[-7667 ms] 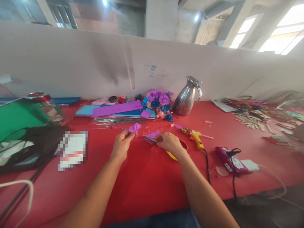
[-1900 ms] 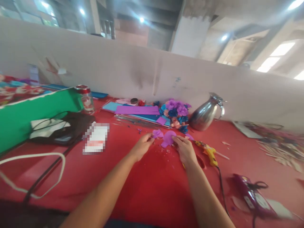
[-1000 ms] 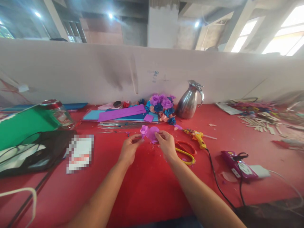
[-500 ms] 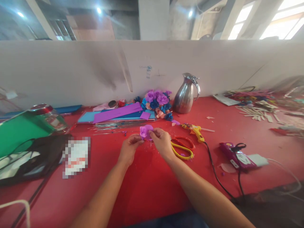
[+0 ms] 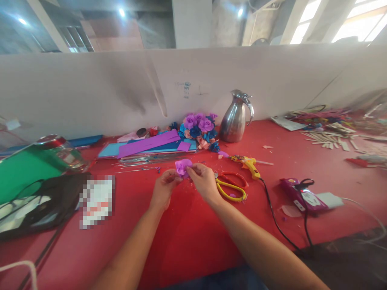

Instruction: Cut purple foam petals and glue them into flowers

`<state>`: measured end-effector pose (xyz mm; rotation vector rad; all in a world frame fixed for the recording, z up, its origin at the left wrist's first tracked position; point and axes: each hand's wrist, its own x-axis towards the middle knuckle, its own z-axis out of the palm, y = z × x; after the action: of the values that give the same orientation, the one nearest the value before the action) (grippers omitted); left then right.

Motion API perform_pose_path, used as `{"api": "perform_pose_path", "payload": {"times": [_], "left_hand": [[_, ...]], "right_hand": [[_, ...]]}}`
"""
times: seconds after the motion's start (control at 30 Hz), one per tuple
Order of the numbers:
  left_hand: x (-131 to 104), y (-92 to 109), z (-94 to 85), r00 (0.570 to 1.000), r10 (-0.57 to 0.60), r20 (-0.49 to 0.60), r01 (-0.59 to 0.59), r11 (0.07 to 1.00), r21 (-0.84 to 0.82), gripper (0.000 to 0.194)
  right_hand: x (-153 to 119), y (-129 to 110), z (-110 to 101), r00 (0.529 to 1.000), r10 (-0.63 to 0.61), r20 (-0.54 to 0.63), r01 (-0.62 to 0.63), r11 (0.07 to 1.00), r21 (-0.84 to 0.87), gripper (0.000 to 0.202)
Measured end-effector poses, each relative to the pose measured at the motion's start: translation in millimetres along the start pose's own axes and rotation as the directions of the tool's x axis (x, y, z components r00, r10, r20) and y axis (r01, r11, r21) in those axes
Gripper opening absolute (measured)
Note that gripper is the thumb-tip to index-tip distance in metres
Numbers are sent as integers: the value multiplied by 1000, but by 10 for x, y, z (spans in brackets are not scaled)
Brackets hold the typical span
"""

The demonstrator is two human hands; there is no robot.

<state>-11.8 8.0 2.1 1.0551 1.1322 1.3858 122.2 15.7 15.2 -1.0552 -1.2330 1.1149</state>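
Over a red tabletop (image 5: 187, 233) at centre, left hand (image 5: 163, 190) and right hand (image 5: 204, 184) pinch a purple flower (image 5: 182, 166), fingertips together. Left, a red-lidded jar (image 5: 68, 156); right of centre, a steel jug (image 5: 234, 124), contents hidden; above, pale partition (image 5: 105, 88), grey pillar (image 5: 193, 24).

Thin, matt paper with softly curled edges is shown in the purple flower (image 5: 182, 166), and the same dull finish is shared by the flower bunch (image 5: 199, 127) and the flat purple strips (image 5: 148, 144). Light is thrown back in bright streaks by the polished metal jug (image 5: 234, 123), while a softer sheen is spread over the smooth red tabletop (image 5: 187, 233). Smooth plastic is suggested by the scissors handles (image 5: 232, 185), the yellow glue gun (image 5: 250, 166) and the glossy magenta power strip (image 5: 294, 192), whereas dull, bare wood is seen in the pale sticks (image 5: 326, 139).
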Motion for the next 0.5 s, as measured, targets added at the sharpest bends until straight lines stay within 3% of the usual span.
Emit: {"api": "perform_pose_path", "payload": {"times": [0.17,0.5], "left_hand": [[0,39,13,999,46,21,-47,997,63,16],[9,2,-11,990,138,6,-138,985,104,15]], "right_hand": [[-9,-28,-8,1000,2,11,-3,1000,19,21],[8,-19,-35,999,-35,36,40,992,-122,19]]}}
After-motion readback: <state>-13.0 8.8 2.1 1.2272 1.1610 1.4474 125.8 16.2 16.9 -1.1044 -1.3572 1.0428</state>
